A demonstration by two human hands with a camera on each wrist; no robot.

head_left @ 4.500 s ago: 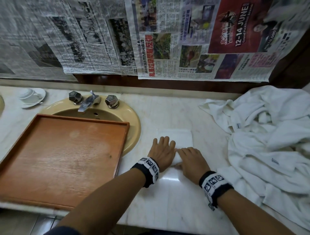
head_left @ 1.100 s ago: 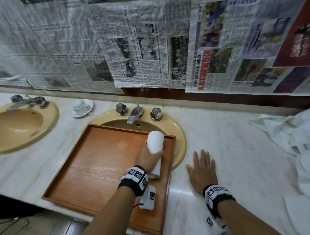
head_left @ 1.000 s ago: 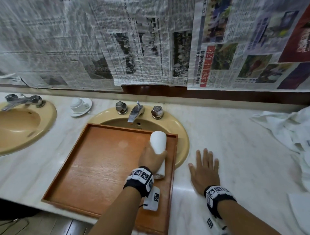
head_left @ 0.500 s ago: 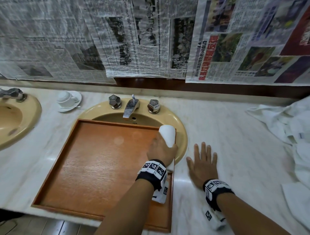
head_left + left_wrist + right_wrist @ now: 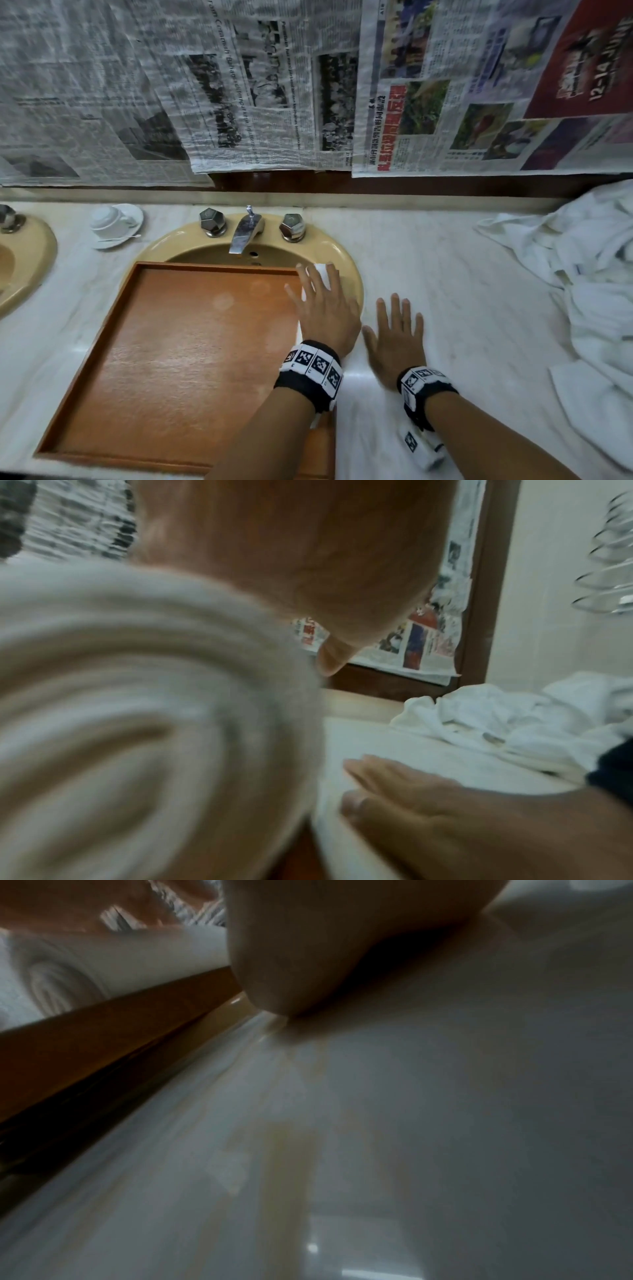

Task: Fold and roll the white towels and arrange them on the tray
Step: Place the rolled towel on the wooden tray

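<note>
A rolled white towel (image 5: 322, 274) lies along the right wall of the wooden tray (image 5: 191, 359), its far end near the tray's back corner. My left hand (image 5: 318, 294) lies over the roll with fingers straight and spread, covering most of it. The left wrist view shows the roll's spiral end (image 5: 120, 737) close up under my palm. My right hand (image 5: 394, 325) lies flat on the marble counter just right of the tray, fingers spread and holding nothing. In the right wrist view, the roll (image 5: 103, 958) shows above the tray's side wall (image 5: 103, 1031).
A pile of loose white towels (image 5: 582, 267) fills the counter's right end, with a flat folded one (image 5: 589, 394) nearer me. The tray sits over a yellow sink (image 5: 349, 270) with a faucet (image 5: 245, 229). A cup and saucer (image 5: 114, 222) stand back left.
The roll has been slid to the tray's right wall. My left hand, which gripped it half a second ago, now has its fingers spread flat. The right hand has stayed on the counter.
</note>
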